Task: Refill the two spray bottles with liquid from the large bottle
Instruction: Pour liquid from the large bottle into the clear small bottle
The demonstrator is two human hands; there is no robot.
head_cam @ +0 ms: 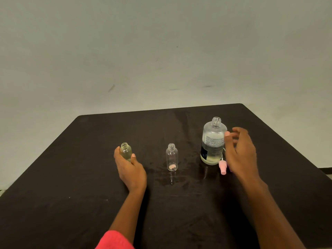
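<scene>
**Bottle Status: One Filled, One Empty**

On the dark counter [89, 177], the left hand [130, 168] grips the uncapped, yellowish-filled spray bottle [125, 150]. The empty spray bottle [172, 157] stands uncapped at centre. The right hand [239, 151] is released, fingers spread, beside a pink spray cap [222, 167] and the uncapped large bottle [212, 142].

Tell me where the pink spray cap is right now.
The pink spray cap lies on the black table right of centre in the head view, at the base of the large bottle, beside the right hand.
</scene>
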